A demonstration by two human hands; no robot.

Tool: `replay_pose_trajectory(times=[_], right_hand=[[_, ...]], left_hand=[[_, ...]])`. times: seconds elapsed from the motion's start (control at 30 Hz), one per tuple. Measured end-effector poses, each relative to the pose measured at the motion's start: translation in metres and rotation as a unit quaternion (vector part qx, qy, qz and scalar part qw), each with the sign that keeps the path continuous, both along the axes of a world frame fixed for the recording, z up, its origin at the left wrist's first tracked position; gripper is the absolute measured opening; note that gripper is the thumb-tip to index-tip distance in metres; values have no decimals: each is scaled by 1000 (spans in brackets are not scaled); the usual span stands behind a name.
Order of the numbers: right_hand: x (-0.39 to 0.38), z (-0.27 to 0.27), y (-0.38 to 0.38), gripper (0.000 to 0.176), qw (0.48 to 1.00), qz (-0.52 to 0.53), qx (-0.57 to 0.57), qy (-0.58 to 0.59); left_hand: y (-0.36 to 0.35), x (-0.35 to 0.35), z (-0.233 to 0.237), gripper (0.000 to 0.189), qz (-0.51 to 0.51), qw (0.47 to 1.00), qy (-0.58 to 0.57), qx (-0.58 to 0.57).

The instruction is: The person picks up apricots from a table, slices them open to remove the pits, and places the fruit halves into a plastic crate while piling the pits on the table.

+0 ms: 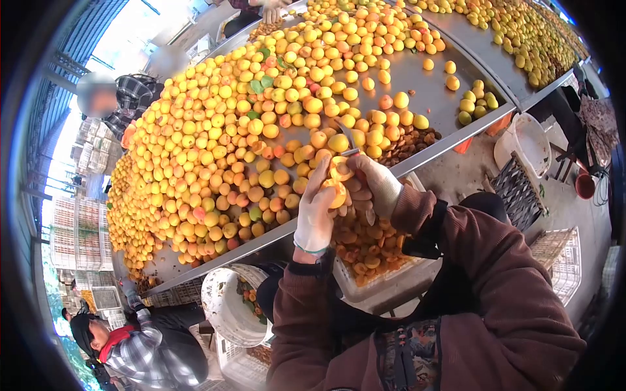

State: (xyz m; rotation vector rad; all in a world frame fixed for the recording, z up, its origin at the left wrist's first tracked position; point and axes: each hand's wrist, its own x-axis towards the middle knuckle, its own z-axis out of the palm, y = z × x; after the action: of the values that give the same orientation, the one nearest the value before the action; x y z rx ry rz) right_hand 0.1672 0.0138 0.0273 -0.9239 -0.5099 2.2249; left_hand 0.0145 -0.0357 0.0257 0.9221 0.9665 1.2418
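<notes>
Both my hands wear pale work gloves and meet in front of the metal table's edge. My left hand [316, 212] is closed around a split apricot, its cut orange halves [338, 193] facing up. My right hand [379, 186] is closed around a small knife [352, 140], whose curved blade points away over the fruit. Its fingers also touch the upper apricot half [340, 169]; the knife's grip is mostly hidden. Below my hands sits a crate [355, 294] of halved apricots [372, 251]. Whole apricots [215, 156] are heaped across the table.
Brown pits [407, 148] lie along the metal table edge [450, 140]. A white bucket [215, 293] stands left of my legs, another bucket [502, 150] at right. Crates [561, 260] flank me. One co-worker [143, 352] sits at lower left; others stand across the table.
</notes>
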Motion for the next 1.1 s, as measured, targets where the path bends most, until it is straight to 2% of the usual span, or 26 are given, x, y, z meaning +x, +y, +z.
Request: replay_pose_trajectory(times=[0.07, 0.1, 0.13, 0.2, 0.23, 0.27, 0.33, 0.4, 0.43, 0.47, 0.5, 0.53, 0.6, 0.63, 0.67, 0.73, 0.77, 0.8, 0.87, 0.9, 0.93, 1.0, 1.03, 1.07, 1.1], right_hand=[[0, -3, 3, 18, 995, 20, 38, 90], [2, 0, 6, 17, 996, 5, 16, 92], [2, 0, 11, 18, 994, 4, 22, 104], [-3, 6, 16, 20, 995, -25, 6, 95], [1, 7, 11, 21, 996, -19, 84, 3], [5, 6, 7, 22, 982, -8, 171, -80], [4, 13, 6, 25, 980, 30, 161, -109], [-3, 9, 7, 26, 978, 17, 135, -159], [-6, -4, 7, 26, 977, 22, 139, -157], [-10, -21, 7, 26, 935, -24, 284, -212], [-12, -34, 8, 29, 866, -71, 420, -260], [-11, -27, 7, 29, 865, -69, 422, -261], [-6, -9, -1, 33, 703, -35, 590, -396], [-6, -10, -1, 35, 666, -48, 628, -400], [-6, -12, -1, 35, 651, -38, 639, -409], [-4, -9, -1, 36, 639, 9, 630, -441], [-4, -11, -1, 33, 624, 23, 629, -463], [-5, -12, -1, 33, 625, 27, 625, -467], [-7, -15, -4, 31, 586, 23, 642, -495], [-8, -15, -4, 31, 579, 22, 642, -502], [-8, -18, 0, 31, 581, 23, 638, -505], [-7, -27, 6, 30, 601, 14, 614, -511], [-6, -21, 6, 26, 630, 15, 598, -495], [-6, -23, 10, 26, 630, 13, 595, -499], [-7, -27, 16, 25, 655, -27, 567, -499]], left_hand=[[1, -4, 3, 59, -45, 989, -138, -19], [-3, -2, 7, 56, 13, 982, -185, -34], [-3, -7, 5, 56, 16, 982, -183, -29], [0, -22, -5, 51, 6, 956, -295, 5], [5, -15, -7, 48, 73, 959, -263, -71], [2, -6, 9, 45, 115, 984, -130, -45], [5, -3, 9, 36, 91, 991, -32, -93], [11, 1, -15, 35, 104, 993, -58, -12], [6, -1, 1, 38, 95, 987, -66, -111], [6, -3, -2, 38, 99, 987, -68, -110], [7, -5, -8, 34, 116, 987, -61, -96], [10, -7, -11, 30, 130, 987, -55, -80], [11, -5, -14, 23, 150, 988, -13, -30], [8, -3, -8, 17, 161, 986, 28, -39], [5, -1, -6, 15, 164, 986, 32, 7], [5, -3, -16, 15, 168, 981, 97, -21], [4, -4, -20, 18, 177, 956, 230, 27], [6, -4, -24, 18, 174, 958, 227, 22], [7, -2, -30, 20, 181, 932, 309, 53], [7, -1, -32, 24, 178, 930, 321, 26], [9, 0, -34, 24, 174, 931, 321, 23], [10, 5, -38, 23, 181, 952, 246, -31], [11, 5, -37, 24, 189, 963, 183, -64], [11, 5, -35, 24, 184, 964, 183, -64], [8, 5, -33, 24, 156, 977, 129, -74]])
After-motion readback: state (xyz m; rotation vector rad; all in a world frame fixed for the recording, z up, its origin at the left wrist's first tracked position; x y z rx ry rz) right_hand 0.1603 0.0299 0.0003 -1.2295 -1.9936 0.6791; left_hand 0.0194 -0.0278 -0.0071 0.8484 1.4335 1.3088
